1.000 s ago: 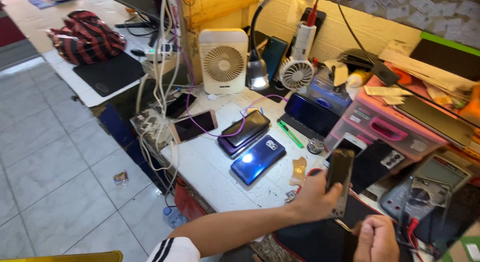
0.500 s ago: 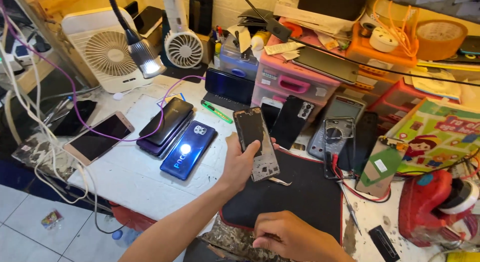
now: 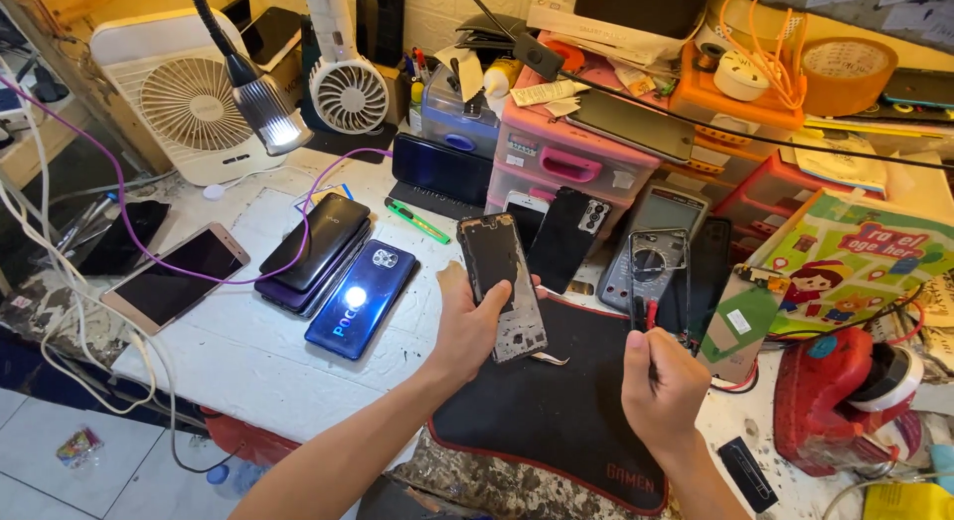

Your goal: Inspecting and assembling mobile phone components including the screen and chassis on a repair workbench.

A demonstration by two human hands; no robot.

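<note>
Left hand (image 3: pixel 475 326): closed round an opened phone (image 3: pixel 504 285), thumb across its bare back, fingers under the far edge. The phone is lifted and tilted over the upper-left corner of the black mat (image 3: pixel 556 401).
Right hand (image 3: pixel 664 381): curled into a loose fist, pinching a thin tool (image 3: pixel 646 321) that points up from the fingers — tip too small to make out.
Change: a second ago the view swung from the floor side to the counter (image 3: pixel 248 361); the left hand has brought the phone from out at arm's length back in over the mat, and the right hand, low and tucked half a second ago, now stands upright beside it with the tool raised.
Meaning: phone and tool are now near each other above the mat, though apart — work on the open back looks ready to start, not begun.
Left of the left hand: a blue phone (image 3: pixel 360 298) face down with a light spot on it, then a stack of dark phones (image 3: pixel 316 250) on a purple cable.
Beyond the hands: a multimeter (image 3: pixel 658 257) and pink drawers (image 3: pixel 571 162).
Right of the right hand: a red tool (image 3: pixel 845 401), well apart.
</note>
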